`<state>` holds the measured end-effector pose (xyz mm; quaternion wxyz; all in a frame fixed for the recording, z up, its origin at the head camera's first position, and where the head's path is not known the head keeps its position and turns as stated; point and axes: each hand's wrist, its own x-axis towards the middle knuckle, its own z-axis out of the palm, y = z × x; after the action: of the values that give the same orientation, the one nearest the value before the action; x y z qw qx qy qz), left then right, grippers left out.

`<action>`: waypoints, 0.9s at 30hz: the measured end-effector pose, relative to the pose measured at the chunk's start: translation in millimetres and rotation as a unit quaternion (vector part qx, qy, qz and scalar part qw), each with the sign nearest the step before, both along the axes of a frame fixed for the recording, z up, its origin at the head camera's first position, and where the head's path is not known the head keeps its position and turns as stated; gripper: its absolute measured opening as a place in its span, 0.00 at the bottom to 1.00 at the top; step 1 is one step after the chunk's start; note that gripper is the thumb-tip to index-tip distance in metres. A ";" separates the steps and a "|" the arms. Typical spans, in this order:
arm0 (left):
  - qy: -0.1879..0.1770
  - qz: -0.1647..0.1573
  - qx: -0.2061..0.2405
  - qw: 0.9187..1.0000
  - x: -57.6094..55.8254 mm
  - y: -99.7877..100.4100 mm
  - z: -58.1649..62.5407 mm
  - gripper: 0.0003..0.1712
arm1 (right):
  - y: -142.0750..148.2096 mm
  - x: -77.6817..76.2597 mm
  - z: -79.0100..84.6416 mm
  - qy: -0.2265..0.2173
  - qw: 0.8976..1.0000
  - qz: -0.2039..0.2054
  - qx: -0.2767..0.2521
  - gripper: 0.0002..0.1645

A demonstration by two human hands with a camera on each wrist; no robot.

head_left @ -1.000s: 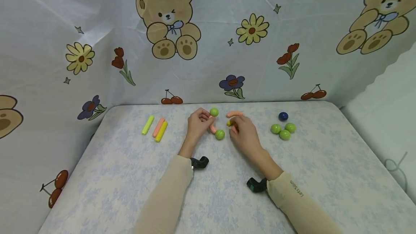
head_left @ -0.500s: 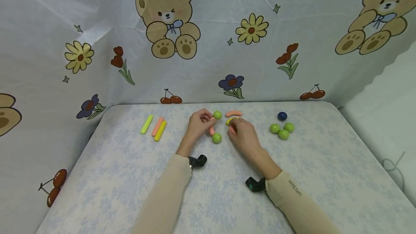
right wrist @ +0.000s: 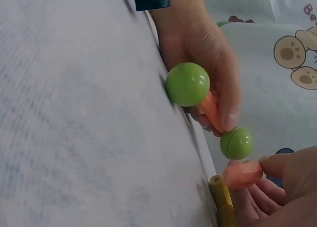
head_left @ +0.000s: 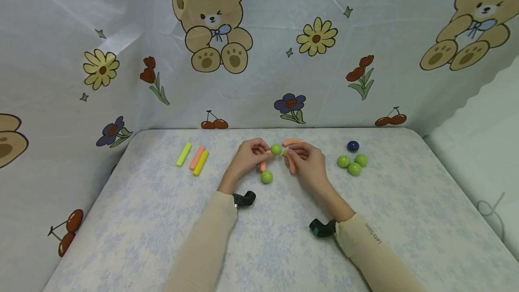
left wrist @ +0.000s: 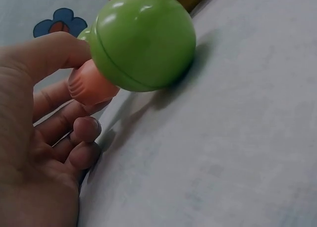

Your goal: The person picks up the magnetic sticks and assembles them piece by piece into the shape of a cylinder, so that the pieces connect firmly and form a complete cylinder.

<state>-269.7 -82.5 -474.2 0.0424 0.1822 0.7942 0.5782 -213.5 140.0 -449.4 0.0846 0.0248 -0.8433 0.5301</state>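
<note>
In the head view my left hand [head_left: 251, 157] pinches a salmon-orange toy stick [head_left: 263, 166]. A green ball [head_left: 276, 149] is at its upper end and another green ball [head_left: 266, 176] at its lower end; both show in the right wrist view. My right hand [head_left: 311, 165] pinches a second salmon-orange stick [right wrist: 242, 173] between thumb and fingers, one end pointing out toward the upper ball, a small gap apart. Beside that hand a yellow stick [right wrist: 225, 204] lies on the table, mostly covered by the fingers in the head view.
A curved orange stick [head_left: 292, 141] lies behind my right hand. Light-green [head_left: 184, 154], orange [head_left: 197, 157] and yellow sticks [head_left: 201, 162] lie at left. At right sit a dark-blue ball [head_left: 353, 146] and green balls [head_left: 354, 169]. A bear-print curtain [head_left: 267, 80] hangs behind the table.
My left hand has tilted its stick, bringing the upper ball right toward my right hand and the lower ball slightly left. The stick in my right hand now hangs more into view below the fingers.
</note>
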 end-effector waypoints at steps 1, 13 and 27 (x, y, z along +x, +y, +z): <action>0.000 -0.006 0.000 1.000 0.3 0.2 0.1 0.09 | 1.0 0.1 0.5 -0.011 1.000 0.001 -0.019 0.14; 0.002 -0.022 -0.001 1.000 2.3 0.3 2.4 0.08 | 2.2 -2.2 -0.2 -0.048 0.994 0.044 -0.087 0.20; 0.004 0.003 0.000 1.000 0.6 -7.6 3.9 0.09 | 1.3 -0.3 0.1 0.054 0.997 0.033 0.042 0.13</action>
<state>-269.1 -90.1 -470.3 0.0372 0.1821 0.7949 0.5775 -213.9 141.3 -449.3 0.1119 0.0848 -0.8575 0.4950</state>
